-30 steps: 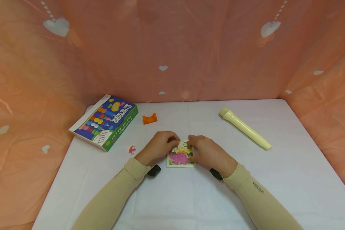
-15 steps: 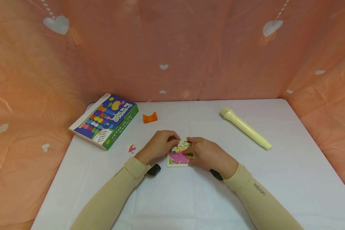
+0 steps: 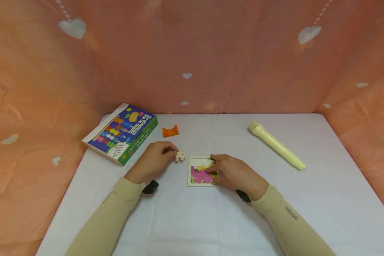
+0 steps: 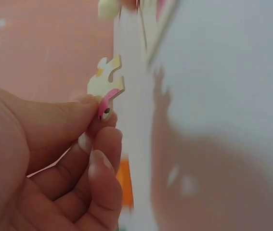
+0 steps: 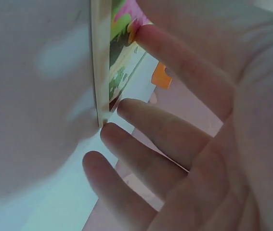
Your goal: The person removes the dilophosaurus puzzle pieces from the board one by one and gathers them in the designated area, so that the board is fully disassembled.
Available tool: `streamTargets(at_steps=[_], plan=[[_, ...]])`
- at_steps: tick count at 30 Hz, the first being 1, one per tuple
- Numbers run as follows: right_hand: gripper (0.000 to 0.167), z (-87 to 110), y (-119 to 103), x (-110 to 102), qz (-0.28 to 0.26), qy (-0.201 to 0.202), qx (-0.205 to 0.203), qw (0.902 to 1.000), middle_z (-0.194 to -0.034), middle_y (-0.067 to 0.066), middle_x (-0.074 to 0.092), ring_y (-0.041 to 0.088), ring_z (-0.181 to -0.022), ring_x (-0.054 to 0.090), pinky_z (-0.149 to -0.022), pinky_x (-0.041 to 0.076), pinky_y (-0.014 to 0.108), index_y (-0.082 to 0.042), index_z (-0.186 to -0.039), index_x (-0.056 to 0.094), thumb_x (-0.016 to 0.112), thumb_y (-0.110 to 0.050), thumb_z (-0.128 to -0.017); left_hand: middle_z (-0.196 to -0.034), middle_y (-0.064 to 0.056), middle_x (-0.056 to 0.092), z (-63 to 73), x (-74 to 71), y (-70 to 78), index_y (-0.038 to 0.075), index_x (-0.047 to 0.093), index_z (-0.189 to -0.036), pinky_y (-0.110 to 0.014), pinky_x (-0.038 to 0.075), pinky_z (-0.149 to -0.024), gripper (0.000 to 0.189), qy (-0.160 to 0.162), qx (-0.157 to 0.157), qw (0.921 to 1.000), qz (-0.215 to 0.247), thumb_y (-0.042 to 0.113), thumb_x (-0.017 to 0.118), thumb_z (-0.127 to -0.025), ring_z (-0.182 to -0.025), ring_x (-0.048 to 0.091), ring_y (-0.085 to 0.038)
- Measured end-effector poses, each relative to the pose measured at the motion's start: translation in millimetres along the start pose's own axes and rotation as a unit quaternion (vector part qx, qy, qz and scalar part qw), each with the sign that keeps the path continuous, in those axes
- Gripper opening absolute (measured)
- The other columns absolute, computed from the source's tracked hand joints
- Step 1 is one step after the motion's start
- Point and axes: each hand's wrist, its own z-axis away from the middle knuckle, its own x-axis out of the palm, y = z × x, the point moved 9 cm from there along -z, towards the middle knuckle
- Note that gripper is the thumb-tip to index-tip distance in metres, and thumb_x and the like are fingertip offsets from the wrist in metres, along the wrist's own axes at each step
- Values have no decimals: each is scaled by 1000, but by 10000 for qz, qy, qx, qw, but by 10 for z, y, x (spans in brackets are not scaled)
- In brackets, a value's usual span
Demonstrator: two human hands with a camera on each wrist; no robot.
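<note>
Between thumb and fingertips, my left hand (image 3: 153, 160) pinches a jigsaw piece (image 3: 180, 156), raised off the table. In the left wrist view the jigsaw piece (image 4: 100, 87) is cream with a pink patch and an eye. To its right lies a small square jigsaw tray (image 3: 189, 174) with a pink animal picture; its upper left part looks bare and pale. My right hand (image 3: 236, 174) rests on the tray's right side, fingers extended. In the right wrist view, one fingertip touches the picture and others lie along the rim of the tray (image 5: 99, 72).
A blue and green toy box (image 3: 121, 133) lies at the back left, with an orange curved block (image 3: 170, 131) beside it. A pale yellow tube-like stick (image 3: 276, 145) lies on the right. An orange cloth (image 3: 217, 57) hangs behind the white table (image 3: 192, 220).
My left hand has lifted the jigsaw piece out of the tray and moved left with it. It now covers where a loose pink piece lay. My right hand has stayed on the tray.
</note>
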Motion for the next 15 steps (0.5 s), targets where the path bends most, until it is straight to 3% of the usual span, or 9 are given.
streamTargets(at_steps=[3, 6, 11, 15], plan=[[41, -8, 2, -11, -16, 68, 22, 10000, -152, 18, 64, 33, -143, 60, -107, 57, 48, -20, -129, 81, 89, -24, -90, -110, -2, 76, 126, -241, -209, 18, 77, -115, -36, 56, -86, 15, 138, -199, 9994, -265, 22, 64, -110, -98, 65, -22], [46, -18, 54, -14, -165, 75, 237, 9996, -153, 16, 64, 34, -144, 59, -109, 56, 50, -18, -132, 79, 91, -25, -88, -104, -5, 76, 200, -381, -363, 14, 77, -118, -33, 56, -80, 17, 217, -302, 9977, -566, 21, 63, -111, -91, 66, -22], [57, 1, 195, -23, -453, -38, 787, 9959, -159, 15, 58, 35, -151, 54, -116, 50, 54, -13, -141, 71, 90, -27, -89, -100, -5, 76, 193, -423, -440, 12, 78, -118, -32, 55, -81, 19, 194, -288, 9965, -764, 22, 64, -110, -89, 66, -21], [64, -17, 248, -23, -490, -60, 936, 9944, -161, 17, 56, 37, -152, 52, -121, 46, 55, -7, -146, 66, 87, -30, -91, -102, -4, 77, 197, -427, -461, 14, 79, -118, -34, 56, -83, 19, 203, -340, 9955, -860, 23, 65, -110, -91, 66, -21]])
